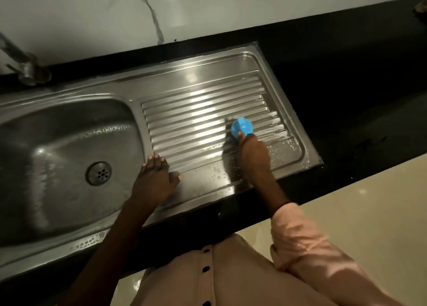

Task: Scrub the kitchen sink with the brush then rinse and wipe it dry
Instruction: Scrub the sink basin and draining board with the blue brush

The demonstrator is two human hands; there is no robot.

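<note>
A stainless steel sink is set in a black counter, with a basin on the left and a ribbed drainboard on the right. My right hand grips a blue brush and holds it down on the right part of the drainboard. Soapy water and foam lie around the brush and along the drainboard's right and front edges. My left hand rests flat, fingers straight, on the steel strip between basin and drainboard. The basin's drain is uncovered.
A metal tap stands at the back left behind the basin. The black counter stretches to the right of the sink, under a white marbled wall. Pale floor tiles show at the lower right.
</note>
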